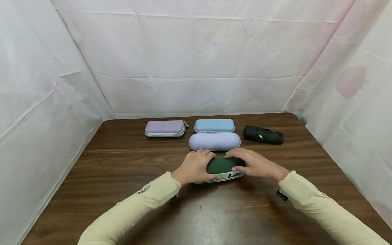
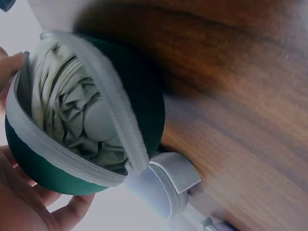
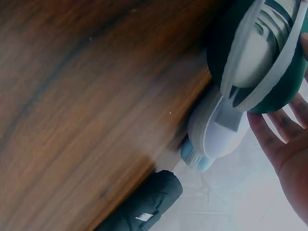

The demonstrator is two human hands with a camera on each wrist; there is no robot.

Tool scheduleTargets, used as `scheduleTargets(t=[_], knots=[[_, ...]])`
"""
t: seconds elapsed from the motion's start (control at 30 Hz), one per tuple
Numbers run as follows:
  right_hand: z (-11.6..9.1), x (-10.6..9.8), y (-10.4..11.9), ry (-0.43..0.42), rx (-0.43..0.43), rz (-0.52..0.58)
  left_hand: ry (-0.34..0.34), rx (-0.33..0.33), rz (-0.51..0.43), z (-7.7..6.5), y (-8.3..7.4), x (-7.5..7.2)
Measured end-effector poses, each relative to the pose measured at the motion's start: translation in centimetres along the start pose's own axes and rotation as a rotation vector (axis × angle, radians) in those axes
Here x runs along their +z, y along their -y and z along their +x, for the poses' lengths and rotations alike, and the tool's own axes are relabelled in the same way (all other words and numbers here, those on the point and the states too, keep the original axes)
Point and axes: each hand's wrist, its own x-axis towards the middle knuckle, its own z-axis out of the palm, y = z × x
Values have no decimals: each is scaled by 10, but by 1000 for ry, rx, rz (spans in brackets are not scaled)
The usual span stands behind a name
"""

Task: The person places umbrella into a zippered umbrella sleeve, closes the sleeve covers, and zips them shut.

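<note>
A dark green zip case [image 1: 223,164] lies on the table in front of me, its lid partly lifted along the near side. My left hand [image 1: 197,166] grips the lid's left end, thumb at the near edge and fingers over the far side. At the other end, my right hand [image 1: 256,163] holds the lid in the same manner. Through the gap, the left wrist view shows a folded umbrella [image 2: 72,103] in pleated pale green cloth with a round end. Grey zipper tape [image 2: 113,91] edges both halves of the case in that view.
Just beyond the green case is a lavender rounded case [image 1: 214,141], with a light blue case [image 1: 214,126] behind it. A purple zip case [image 1: 164,127] sits farther left. To the right lies a black folded umbrella [image 1: 263,134]. White sheeting [image 1: 196,61] encloses the wooden table [image 1: 122,163].
</note>
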Motion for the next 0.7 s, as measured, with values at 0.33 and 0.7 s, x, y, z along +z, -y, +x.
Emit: scheduleTargets(t=[0.33, 0.7], knots=[[1, 10, 1, -46, -73, -77, 4, -2, 113, -9, -12, 8], [12, 4, 7, 40, -122, -264, 39, -23, 245, -20, -24, 14]])
